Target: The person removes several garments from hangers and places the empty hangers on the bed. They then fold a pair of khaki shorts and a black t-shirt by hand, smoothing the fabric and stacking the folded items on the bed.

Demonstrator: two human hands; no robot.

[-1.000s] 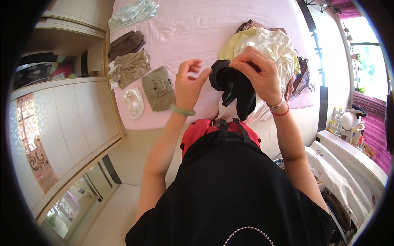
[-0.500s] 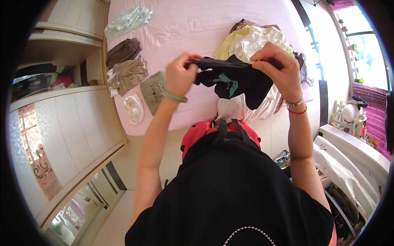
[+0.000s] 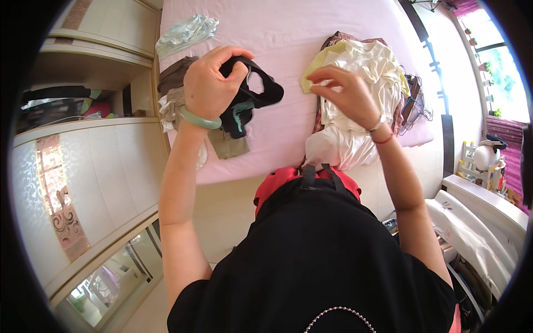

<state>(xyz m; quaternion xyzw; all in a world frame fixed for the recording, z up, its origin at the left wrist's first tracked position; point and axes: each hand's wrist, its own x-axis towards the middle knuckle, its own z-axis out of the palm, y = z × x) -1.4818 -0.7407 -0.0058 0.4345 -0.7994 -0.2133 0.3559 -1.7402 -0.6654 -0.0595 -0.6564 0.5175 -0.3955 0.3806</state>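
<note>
My left hand (image 3: 214,83), closed, grips a small black garment (image 3: 266,91) with a teal patch, which hangs down over the bed's left side. Part of it bends into an open loop beside my fingers; its exact kind is hard to make out. To the right, my right hand (image 3: 345,94) is held over the bed with its fingers curved and apart, holding nothing. Near it lies a pile of white clothes (image 3: 372,66) with a yellow piece (image 3: 319,62) at its left edge. Below the black garment, an olive garment (image 3: 230,145) is partly hidden.
A pink sheet (image 3: 277,33) covers the bed. At its left lie a pale blue folded cloth (image 3: 186,36) and a brown garment (image 3: 175,75). Tangled cords or hangers (image 3: 417,105) lie by the right edge. Cabinets (image 3: 105,172) stand along the left.
My left hand has carried the black garment left, over the clothes there. My right hand has let go of it and moved slightly left, its fingers now apart.
</note>
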